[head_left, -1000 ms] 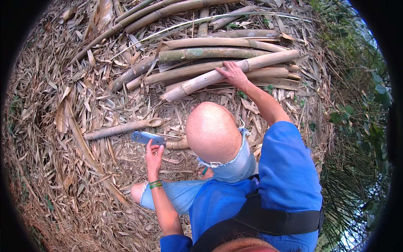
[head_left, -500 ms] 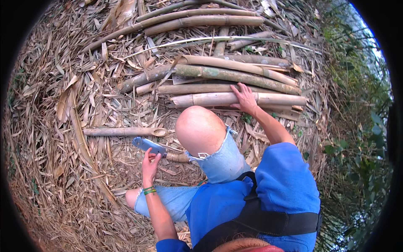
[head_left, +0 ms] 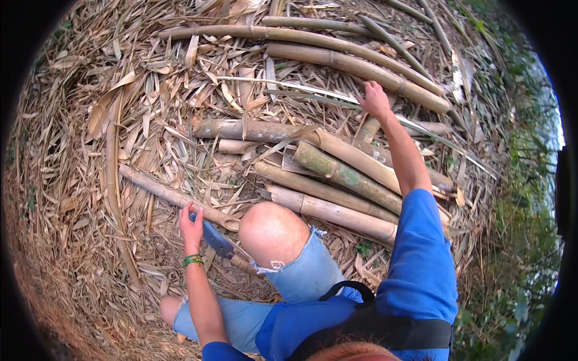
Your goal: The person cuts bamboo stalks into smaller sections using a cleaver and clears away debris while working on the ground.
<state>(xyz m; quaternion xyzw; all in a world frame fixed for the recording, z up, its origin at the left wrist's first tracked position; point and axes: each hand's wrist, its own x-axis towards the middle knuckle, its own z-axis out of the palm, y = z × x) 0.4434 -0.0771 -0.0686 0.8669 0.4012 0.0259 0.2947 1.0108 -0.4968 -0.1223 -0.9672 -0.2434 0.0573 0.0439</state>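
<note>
My left hand (head_left: 191,227) pinches the tip end of a broad-bladed chopping knife (head_left: 218,242) between thumb and fingers. Its wooden handle points toward my bent knee. Just beyond the blade lies a short bamboo piece (head_left: 171,195) with a slanted, hollow cut end. My right arm stretches forward over a pile of bamboo lengths. Farther out, my right hand (head_left: 376,101) is beside a thick bamboo pole (head_left: 337,59), its bent fingers apart at the pole's near edge; firm contact cannot be made out. A pale split bamboo strip (head_left: 289,84) runs close to that hand.
Several cut bamboo lengths (head_left: 334,207) lie side by side past my knee (head_left: 274,231). More poles, including a long thin one (head_left: 241,32), lie farther away. Dry leaves and sheaths cover the ground. Green bushes (head_left: 512,283) stand on the right.
My right hand has left the near bamboo length and reached forward to the farther poles. My left hand has shifted to the blade's tip end, and the knife has turned. The view has rotated.
</note>
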